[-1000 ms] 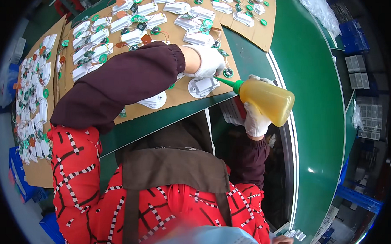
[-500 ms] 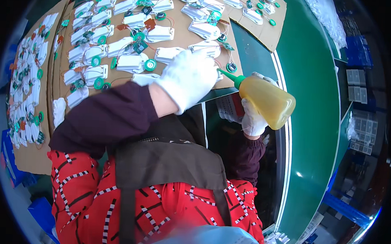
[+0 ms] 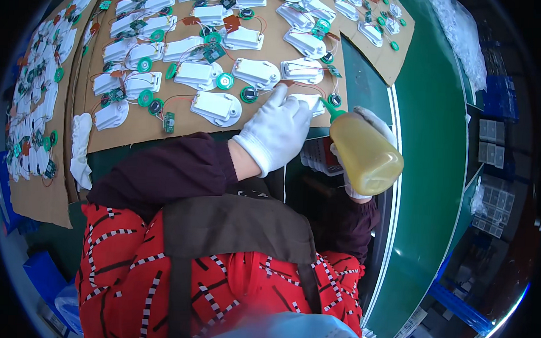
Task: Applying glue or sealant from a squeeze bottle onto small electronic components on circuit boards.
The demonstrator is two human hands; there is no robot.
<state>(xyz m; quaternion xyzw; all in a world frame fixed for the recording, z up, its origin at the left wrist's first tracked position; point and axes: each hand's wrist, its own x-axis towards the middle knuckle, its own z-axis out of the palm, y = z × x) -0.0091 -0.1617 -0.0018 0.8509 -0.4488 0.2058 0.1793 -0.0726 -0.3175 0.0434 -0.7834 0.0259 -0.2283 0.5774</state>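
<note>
My left hand [image 3: 276,132], in a white glove, is at the near edge of the cardboard, its fingers bent against a white plastic housing [image 3: 310,103] and partly hiding it. One finger reaches up past the housing's left side. My right hand [image 3: 376,123], also gloved, is wrapped round a squeeze bottle [image 3: 365,159] of yellowish liquid. The bottle is tilted, and its green nozzle [image 3: 330,109] points at the right end of that housing. Just beyond the nozzle lies a small round black-and-green part [image 3: 335,100] with thin wires.
Rows of similar white housings [image 3: 216,109] with wires, green discs and small circuit boards cover the cardboard sheet [image 3: 141,131]. Another loaded sheet [image 3: 43,200] lies at the left. A green table surface [image 3: 424,192] runs along the right, with clear plastic wrapping [image 3: 459,44] at its far edge.
My left hand has drawn back slightly and to the right, uncovering several housings. The bottle has tipped more upright, with its nozzle now lower at the housing. The view has shifted a little.
</note>
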